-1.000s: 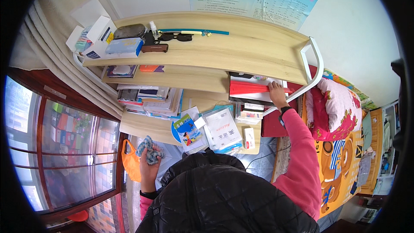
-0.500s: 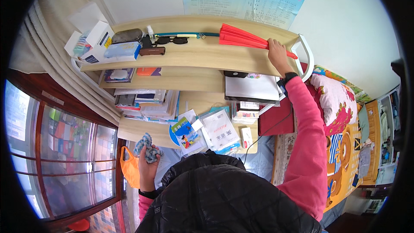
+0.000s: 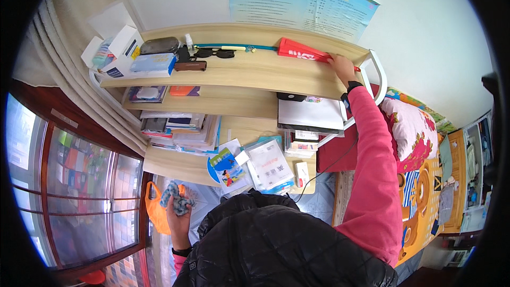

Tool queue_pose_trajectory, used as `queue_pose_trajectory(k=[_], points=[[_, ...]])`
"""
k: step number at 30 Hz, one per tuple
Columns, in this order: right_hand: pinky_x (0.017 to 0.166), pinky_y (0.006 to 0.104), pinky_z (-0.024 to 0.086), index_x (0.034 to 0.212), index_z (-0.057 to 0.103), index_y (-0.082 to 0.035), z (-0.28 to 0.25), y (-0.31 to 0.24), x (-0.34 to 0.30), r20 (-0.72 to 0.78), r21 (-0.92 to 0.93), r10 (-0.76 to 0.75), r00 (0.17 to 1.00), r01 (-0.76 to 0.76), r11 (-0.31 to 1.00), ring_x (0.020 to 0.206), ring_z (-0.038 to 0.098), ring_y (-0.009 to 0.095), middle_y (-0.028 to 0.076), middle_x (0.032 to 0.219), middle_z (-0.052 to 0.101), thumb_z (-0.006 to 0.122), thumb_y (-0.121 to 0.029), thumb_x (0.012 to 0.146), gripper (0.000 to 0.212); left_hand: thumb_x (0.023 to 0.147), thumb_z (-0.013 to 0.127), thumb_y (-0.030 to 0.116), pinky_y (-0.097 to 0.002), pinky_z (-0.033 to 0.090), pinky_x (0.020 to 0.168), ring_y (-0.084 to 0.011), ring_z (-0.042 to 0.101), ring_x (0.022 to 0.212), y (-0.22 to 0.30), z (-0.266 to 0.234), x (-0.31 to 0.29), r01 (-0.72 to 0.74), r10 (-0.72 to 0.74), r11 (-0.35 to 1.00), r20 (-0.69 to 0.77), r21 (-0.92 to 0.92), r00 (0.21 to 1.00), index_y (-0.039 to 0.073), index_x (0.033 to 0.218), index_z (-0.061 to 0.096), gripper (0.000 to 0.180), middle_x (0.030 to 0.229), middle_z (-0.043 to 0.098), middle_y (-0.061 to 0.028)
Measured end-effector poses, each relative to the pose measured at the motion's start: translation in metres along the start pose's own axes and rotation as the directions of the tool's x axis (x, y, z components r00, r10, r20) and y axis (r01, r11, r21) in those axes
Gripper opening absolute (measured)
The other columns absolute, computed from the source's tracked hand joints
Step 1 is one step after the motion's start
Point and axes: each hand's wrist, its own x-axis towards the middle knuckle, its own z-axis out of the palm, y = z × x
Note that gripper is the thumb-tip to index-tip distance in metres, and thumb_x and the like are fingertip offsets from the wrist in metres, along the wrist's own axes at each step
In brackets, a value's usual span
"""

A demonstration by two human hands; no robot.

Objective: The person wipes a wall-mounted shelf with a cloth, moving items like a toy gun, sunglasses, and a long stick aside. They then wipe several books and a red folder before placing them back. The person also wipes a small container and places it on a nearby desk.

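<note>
On the top shelf (image 3: 255, 72) at the right lies a red folding fan (image 3: 303, 50), partly closed, white marks on its side. My right hand (image 3: 342, 67) grips its narrow end, fingers wrapped round it. A crumpled blue-grey cloth (image 3: 178, 200) is bunched in my left hand (image 3: 178, 220), low at the left, away from the shelves. Left of the fan lie a thin teal rod (image 3: 265, 48), black sunglasses (image 3: 215, 53), a small clear spray bottle (image 3: 189, 41) and a dark brown toy-like pistol shape (image 3: 190, 66).
A white box (image 3: 125, 42), a blue-white pack (image 3: 151, 62) and a dark case (image 3: 159, 45) fill the top shelf's left end. Books and papers (image 3: 271, 165) cover the desk below. A white metal frame (image 3: 376, 77) bounds the shelf's right end. An orange bag (image 3: 155, 212) hangs at the left.
My right hand has brought the red fan down and back onto the shelf; its broad end is turned and more folded. The left hand with the cloth has dropped slightly.
</note>
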Motion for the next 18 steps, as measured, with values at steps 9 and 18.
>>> queue_pose_trajectory(k=[9,18], points=[[0.082,0.0478,0.048,0.100,0.067,-0.011,0.014,0.006,0.005,-0.011,-0.241,-0.039,0.999,0.035,0.970,0.104,0.060,0.028,0.011,0.106,0.063,0.053,-0.019,0.085,0.022,0.095,0.053,0.025,-0.0288,0.052,0.069,-0.0182,0.059,0.094,-0.005,0.009,0.000,0.024,-0.023,0.999,-0.030,0.022,0.999,0.005,0.113,0.053,0.027,0.099,0.060,-0.0064],[0.080,0.0461,0.051,0.110,0.057,-0.001,0.004,0.003,0.012,-0.027,-0.059,-0.092,0.995,0.091,0.994,0.092,0.063,0.038,0.023,0.099,0.066,0.068,-0.027,0.077,0.044,0.094,0.054,0.024,-0.0290,0.050,0.070,-0.0186,0.059,0.093,-0.006,0.004,-0.001,-0.027,0.028,0.999,-0.032,0.044,0.999,0.006,0.112,0.054,0.025,0.099,0.061,-0.0044]])
